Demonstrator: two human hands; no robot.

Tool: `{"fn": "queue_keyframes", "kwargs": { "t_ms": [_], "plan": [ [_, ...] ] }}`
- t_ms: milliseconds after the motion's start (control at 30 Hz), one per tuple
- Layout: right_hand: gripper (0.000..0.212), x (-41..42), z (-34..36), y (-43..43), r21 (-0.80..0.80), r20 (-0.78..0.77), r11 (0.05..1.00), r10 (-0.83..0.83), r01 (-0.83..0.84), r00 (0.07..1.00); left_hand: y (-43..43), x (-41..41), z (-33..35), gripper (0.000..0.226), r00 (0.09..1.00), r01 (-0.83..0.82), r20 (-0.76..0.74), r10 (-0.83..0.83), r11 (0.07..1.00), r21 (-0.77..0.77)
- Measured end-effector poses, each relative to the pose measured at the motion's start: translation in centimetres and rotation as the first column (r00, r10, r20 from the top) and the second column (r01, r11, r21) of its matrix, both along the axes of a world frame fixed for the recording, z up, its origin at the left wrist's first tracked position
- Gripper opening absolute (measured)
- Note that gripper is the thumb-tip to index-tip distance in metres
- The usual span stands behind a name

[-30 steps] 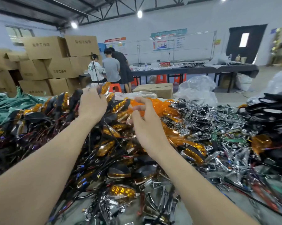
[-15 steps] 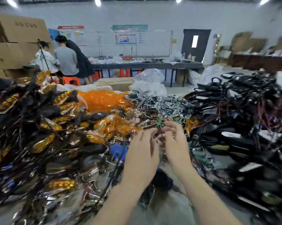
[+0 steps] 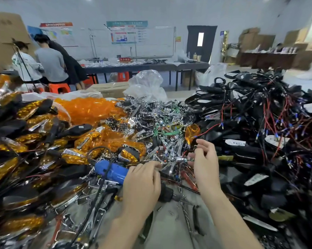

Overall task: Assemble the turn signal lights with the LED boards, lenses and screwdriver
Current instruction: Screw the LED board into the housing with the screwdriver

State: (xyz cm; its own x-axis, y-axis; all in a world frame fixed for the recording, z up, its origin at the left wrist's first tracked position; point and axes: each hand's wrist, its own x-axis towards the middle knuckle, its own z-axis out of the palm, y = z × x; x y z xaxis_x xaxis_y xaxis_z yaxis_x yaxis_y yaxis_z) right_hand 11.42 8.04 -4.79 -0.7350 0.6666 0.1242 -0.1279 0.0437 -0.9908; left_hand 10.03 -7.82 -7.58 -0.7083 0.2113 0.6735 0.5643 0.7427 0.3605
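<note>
My left hand [image 3: 142, 186] lies over the front end of the blue electric screwdriver [image 3: 110, 170]. Its fingertips curl down into the chrome reflector pile [image 3: 151, 112], and whether they hold a part is hidden. To its right, my right hand [image 3: 205, 164] hovers at the pile's near edge with fingers spread and loosely curled, holding nothing I can see. Green LED boards [image 3: 167, 133] lie mixed into the chrome parts. A single orange lens [image 3: 192, 132] stands just beyond my right hand. A bag of orange lenses [image 3: 87, 110] sits behind.
Assembled amber lights [image 3: 26, 123] are heaped on the left and black housings with red and black wires [image 3: 259, 123] on the right. Loose brackets and screws litter the grey table [image 3: 169, 230] near me. Three people [image 3: 51, 63] work at a far table.
My view has turned right, from the amber heap to the chrome pile. Both hands left that heap and came near; since half a second ago they have drawn apart, the left sinking towards the screwdriver.
</note>
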Motion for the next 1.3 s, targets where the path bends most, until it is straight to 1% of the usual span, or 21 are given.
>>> {"fn": "queue_keyframes", "kwargs": {
  "t_ms": [100,233,367,500,633,767,967,1100,1200,1300],
  "plan": [
    [0.026,-0.7,-0.2,0.6,0.041,0.044,0.998,-0.045,0.043,0.998,0.2,-0.6,-0.3,0.031,1.0,-0.012,0.025,0.012,1.0,0.006],
    [0.026,-1.5,-0.6,1.3,0.175,0.14,0.981,-0.112,0.087,0.984,0.1,-1.4,-0.3,0.031,0.998,-0.021,0.059,0.02,1.0,0.021],
    [0.031,-2.3,-0.7,1.7,0.288,0.233,0.958,-0.083,0.013,0.969,0.1,-1.7,-0.3,0.02,0.999,-0.023,0.027,0.023,1.0,0.019],
    [0.035,-2.5,-0.7,2.5,0.317,0.292,0.948,-0.071,-0.027,0.954,0.2,-1.7,-0.3,0.016,1.0,-0.023,0.004,0.023,1.0,0.006],
    [0.035,-2.5,-0.8,2.8,0.301,0.29,0.953,-0.057,-0.034,0.955,0.2,-1.6,-0.2,0.026,1.0,-0.019,0.004,0.019,1.0,0.004],
    [0.031,-2.4,-0.9,3.3,0.23,0.243,0.973,-0.073,0.015,0.967,0.3,-1.6,-0.1,0.025,1.0,-0.021,0.001,0.021,1.0,0.001],
    [0.027,-2.4,-0.7,2.7,0.245,0.209,0.968,-0.099,0.046,0.973,0.4,-1.6,-0.3,0.026,1.0,-0.011,0.012,0.011,1.0,0.024],
    [0.023,-2.4,-0.7,3.3,0.152,0.151,0.981,-0.146,0.123,0.978,0.4,-1.6,-0.3,0.027,1.0,0.0,0.024,0.0,1.0,0.022],
    [0.026,-2.4,-0.6,3.8,0.078,0.112,0.985,-0.165,0.157,0.98,0.4,-1.7,-0.3,0.028,1.0,0.0,0.029,0.0,1.0,0.019],
    [0.037,-2.5,-0.6,3.8,0.078,0.103,0.986,-0.155,0.148,0.982,0.5,-1.7,-0.3,0.028,0.999,-0.005,0.032,0.004,1.0,0.02]
  ]
}}
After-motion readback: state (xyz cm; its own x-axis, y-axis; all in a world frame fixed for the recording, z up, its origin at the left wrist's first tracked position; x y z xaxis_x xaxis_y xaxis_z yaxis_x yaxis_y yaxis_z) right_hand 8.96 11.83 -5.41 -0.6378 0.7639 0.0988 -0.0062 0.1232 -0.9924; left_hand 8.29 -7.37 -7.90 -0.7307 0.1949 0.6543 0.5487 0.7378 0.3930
